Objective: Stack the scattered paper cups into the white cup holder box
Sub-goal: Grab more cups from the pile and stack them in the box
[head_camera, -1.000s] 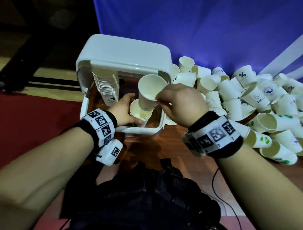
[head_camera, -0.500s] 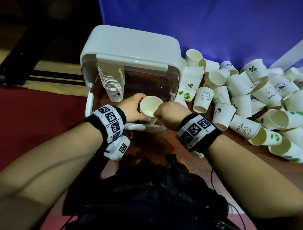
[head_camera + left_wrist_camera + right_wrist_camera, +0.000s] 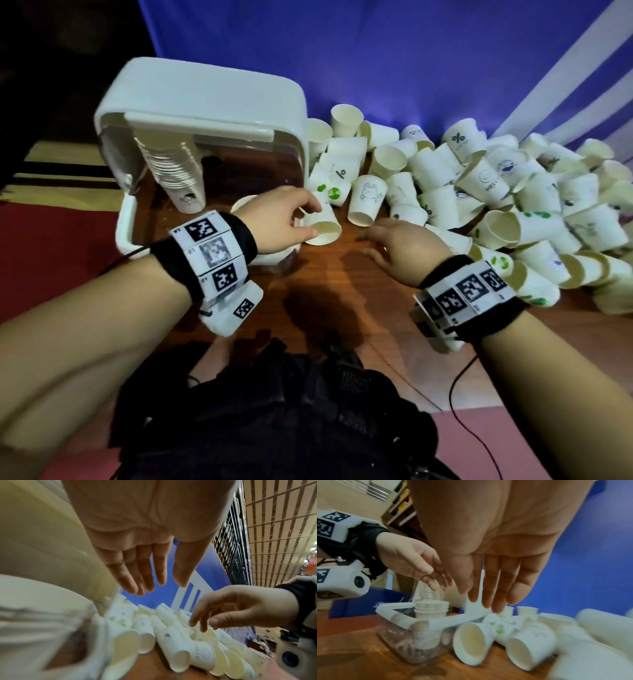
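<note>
Both hands are out over the bench [image 3: 329, 294], between the white cup holder box [image 3: 212, 102] and the pile of scattered paper cups [image 3: 513, 205].

Left hand [image 3: 284, 219]: fingers extended and relaxed in the left wrist view, nothing in the palm. From the head view it sits right at the nearest fallen cup [image 3: 323, 224], which lies on its side just beside the box's right front corner, mouth toward me. Whether the fingertips touch it I cannot tell.

Right hand [image 3: 400, 245]: loose, fingers slightly spread, holding nothing, hovering near the front edge of the pile.

Box status: one tall nested stack [image 3: 178, 171] hangs in the left side of the box; a shorter stack [image 3: 431, 609] stands lower down near the front opening, with the rim of its top cup showing.

Step in hand, as I judge it: pick up the next loose cup and nest it on the short stack.

Notes on doing it well:
- Take the cup by its wall near the rim, thumb opposite fingers, lightly; the paper will likely crush if I squeeze.
- Turn it mouth up before it reaches the box, matching the short stack.
- Lower it straight down the stack's axis; a tilted entry would probably jam on the rim.
- Pull from the front edge of the pile so the rest does not roll.
</note>
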